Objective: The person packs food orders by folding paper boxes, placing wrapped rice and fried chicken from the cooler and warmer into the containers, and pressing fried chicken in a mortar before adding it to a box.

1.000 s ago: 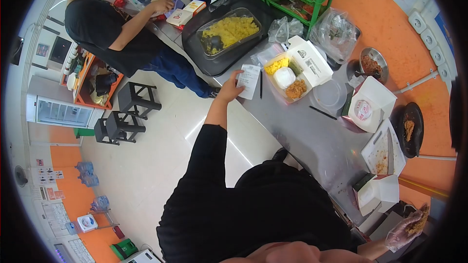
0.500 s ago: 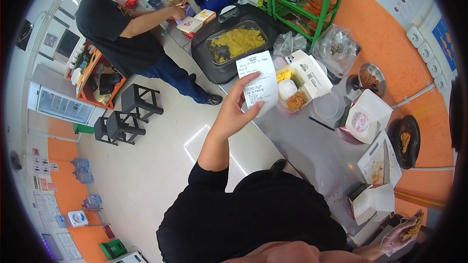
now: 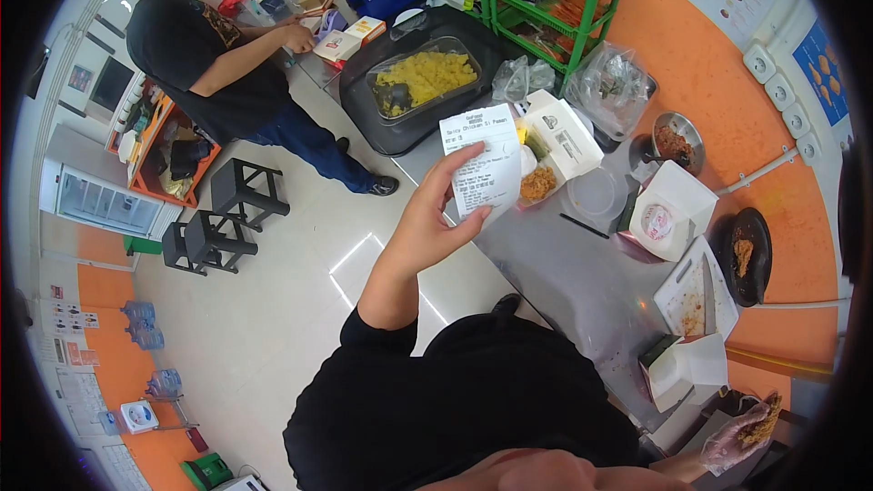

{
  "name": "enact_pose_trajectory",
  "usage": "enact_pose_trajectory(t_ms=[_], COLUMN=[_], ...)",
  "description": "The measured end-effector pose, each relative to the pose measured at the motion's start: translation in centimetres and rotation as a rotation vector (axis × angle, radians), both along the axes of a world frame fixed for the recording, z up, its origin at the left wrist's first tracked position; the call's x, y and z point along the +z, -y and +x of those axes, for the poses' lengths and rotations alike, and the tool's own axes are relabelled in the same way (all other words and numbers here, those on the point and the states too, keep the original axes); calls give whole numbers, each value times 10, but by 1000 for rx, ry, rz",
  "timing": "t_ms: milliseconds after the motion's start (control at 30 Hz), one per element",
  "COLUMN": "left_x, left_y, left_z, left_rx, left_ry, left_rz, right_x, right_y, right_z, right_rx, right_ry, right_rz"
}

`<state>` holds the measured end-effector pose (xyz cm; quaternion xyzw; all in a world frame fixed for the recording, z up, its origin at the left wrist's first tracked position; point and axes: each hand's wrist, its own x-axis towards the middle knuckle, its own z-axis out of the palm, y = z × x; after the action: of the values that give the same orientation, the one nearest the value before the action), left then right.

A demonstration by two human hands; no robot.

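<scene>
My left hand [image 3: 435,218] grips a printed paper receipt [image 3: 482,150] by its left and lower edges, raised over the table's edge. Behind the receipt, partly hidden, an open white box [image 3: 568,138] holds fried food, yellow food and a white container. At the lower right, my right hand [image 3: 727,441], in a clear plastic glove, is closed on a piece of fried, breaded food [image 3: 762,423]. Nearest to it on the table is an open box [image 3: 677,368]. Another open box [image 3: 664,218] with a round lidded cup inside stands farther up the table.
A black tray [image 3: 364,118] holds a tub of yellow rice [image 3: 427,77]. Green racks [image 3: 582,23], a metal bowl [image 3: 680,141], a cutting board with a knife [image 3: 696,295] and a black mortar [image 3: 746,259] line the wall. Another person [image 3: 205,64] stands at upper left; black stools [image 3: 245,191] stand below.
The receipt was lifted off the table and brought nearer the camera by my left hand. My right hand still holds the fried piece. The other person's arms have moved, and the view has shifted slightly.
</scene>
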<state>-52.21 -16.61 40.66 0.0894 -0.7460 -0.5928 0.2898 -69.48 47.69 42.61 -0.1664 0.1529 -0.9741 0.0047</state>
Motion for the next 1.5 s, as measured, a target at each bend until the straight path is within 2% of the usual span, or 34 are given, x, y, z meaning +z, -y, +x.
enact_pose_trajectory(t_ms=[100, 200, 233, 300, 500, 700, 800, 900, 967, 1367, 1500], left_x=[2, 0, 1, 2, 3, 4, 4, 4, 4, 2, 0], left_y=[-1, -1, -1, -1, -1, 1, 2, 2, 3, 5, 3], left_z=[-1, -1, -1, 0, 3, 8, 10, 9, 11, 12, 10], left_rx=[-15, -35, -35, -38, -38, -18, -16, 3, -10, -27, -6], left_ry=[8, -13, -13, -18, 8, 20, 15, -1, 13, 11, -19], left_rz=[5, 9, 8, -4, 6, -13, 0, -14, -5, 6, 4], right_x=[-2, -1, 0, -1, -12, -7, -5, 2, 1, 3, 6], right_y=[-11, -10, -4, -1, -18, -1, 1, 14, 20, 6, 15], right_z=[-1, 2, 4, 5, 2, 5, 1, 10, 11, 8, 15], right_rx=[-69, -160, -118, -74, -28, 48, -145, -201, 98, -63, 21], right_ry=[-2, 13, 26, 39, 26, -39, -142, 24, -14, 73, 23], right_rz=[56, 302, 125, -54, -89, 72, 229, 387, 48, 58, 63])
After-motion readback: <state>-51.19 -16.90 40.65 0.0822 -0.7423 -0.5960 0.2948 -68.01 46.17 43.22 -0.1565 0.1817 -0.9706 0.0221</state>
